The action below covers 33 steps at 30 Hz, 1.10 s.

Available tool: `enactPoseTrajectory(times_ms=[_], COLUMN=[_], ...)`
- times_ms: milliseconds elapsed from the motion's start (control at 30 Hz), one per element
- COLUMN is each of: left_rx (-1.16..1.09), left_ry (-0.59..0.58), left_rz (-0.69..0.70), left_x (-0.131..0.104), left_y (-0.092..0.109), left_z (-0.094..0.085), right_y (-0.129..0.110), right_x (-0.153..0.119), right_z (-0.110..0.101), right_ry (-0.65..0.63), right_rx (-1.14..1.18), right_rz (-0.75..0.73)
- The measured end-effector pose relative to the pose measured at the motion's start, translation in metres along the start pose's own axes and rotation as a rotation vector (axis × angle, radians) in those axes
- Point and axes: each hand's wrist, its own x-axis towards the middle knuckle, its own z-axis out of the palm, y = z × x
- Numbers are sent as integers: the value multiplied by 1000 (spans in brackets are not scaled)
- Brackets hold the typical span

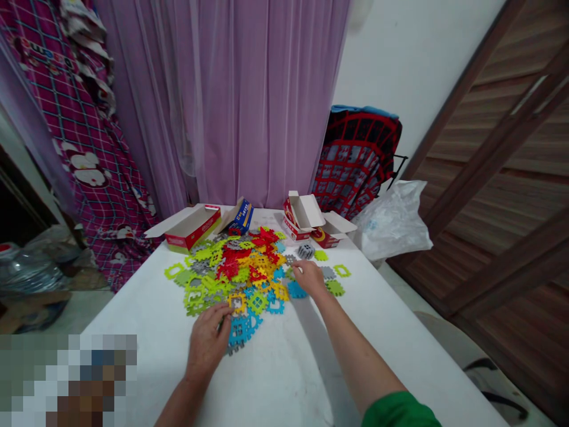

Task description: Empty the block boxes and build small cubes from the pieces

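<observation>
A pile of interlocking plastic building pieces (235,264) in red, yellow, lime green, blue and grey spreads over the white table. My left hand (208,335) is at the pile's near edge, fingers bent and thumb apart from them, beside a blue window-shaped piece (239,330). Its fingertips reach a yellow square frame piece (237,303); whether they press on it I cannot tell. At the pile's right side, my right hand (310,277) has its fingertips pinched together, and what they hold is too small to name. Just below those fingers lies a blue piece (296,290).
Behind the pile stand an opened red-and-green box (193,230), a blue box (241,218) and opened red-and-white boxes (302,216). A grey block assembly (306,251) and loose green pieces (335,288) lie right. A plastic bag (391,219) hangs at the table's right edge (380,273).
</observation>
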Motion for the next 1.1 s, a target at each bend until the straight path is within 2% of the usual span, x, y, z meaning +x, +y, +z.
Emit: enactPoseTrajectory(times_ms=[100, 167, 267, 367, 567, 800, 900, 967, 1033, 1100], left_rx=[-12, -18, -26, -25, -16, 8, 15, 18, 20, 20], left_ry=[-5, -13, -16, -9, -9, -11, -1, 4, 4, -1], left_rz=[-10, -17, -24, -27, -37, -21, -26, -30, -30, -28], left_x=[0, 0, 0, -1, -1, -3, -3, -2, -2, -1], left_y=[1, 1, 1, 1, 1, 1, 1, 1, 1, 2], left_z=[-1, -2, -2, -1, -1, -2, -1, -1, -1, -2], right_y=[10, 8, -1, -11, -21, -22, -17, -11, -2, 8], right_x=[-19, -39, -71, -95, -104, -110, -114, -116, -118, -121], right_z=[1, 10, 29, 42, 47, 49, 49, 47, 44, 37], right_ry=[94, 137, 139, 96, 4, 76, 148, 158, 118, 48], right_rx=[131, 226, 290, 258, 91, 216, 373, 464, 464, 352], right_rz=[39, -15, -132, -212, -257, -373, -307, -178, -18, 106])
